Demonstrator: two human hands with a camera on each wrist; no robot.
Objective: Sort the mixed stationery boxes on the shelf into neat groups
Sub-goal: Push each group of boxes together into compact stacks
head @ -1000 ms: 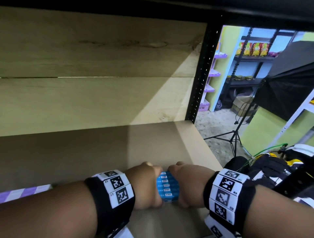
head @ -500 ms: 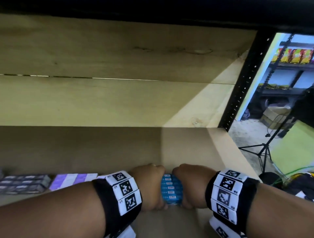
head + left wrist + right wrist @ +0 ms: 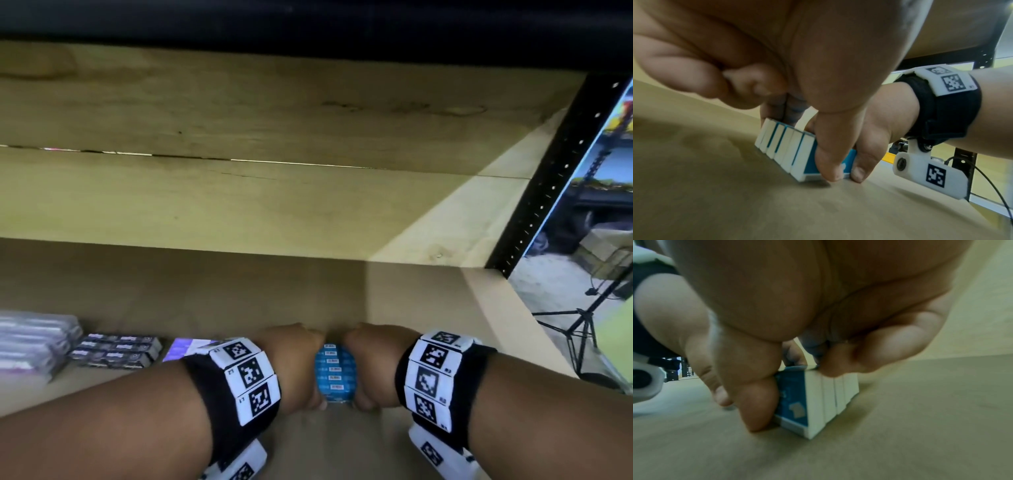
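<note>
I have a row of blue boxes [image 3: 335, 373] pressed together between my two hands on the shelf [image 3: 411, 308], near its front edge and toward its right end. My left hand [image 3: 294, 366] curls round the left side of the row with the thumb on the near face, and my right hand [image 3: 371, 366] does the same on the right side, so both are closed on the same bundle; in the wrist views the boxes stand on edge, white sides packed flush, bottoms resting on the board. Over the last second my grip has not changed and the row sits in the same spot between my wrists; what has changed is my view, which has swung left, bringing the dark boxes [image 3: 116, 349], a pale stack [image 3: 30, 342] at the far left and a purple-and-white box [image 3: 186, 347] into sight. I take that to mean the blue group is squared up and I am now looking for where it belongs relative to the others. The dark boxes and the purple one lie just left of my left wrist, apart from the blue row, so sliding left would soon meet them. To the right the shelf ends at a black upright [image 3: 548, 178], with a tripod [image 3: 579, 329] on the floor beyond.
</note>
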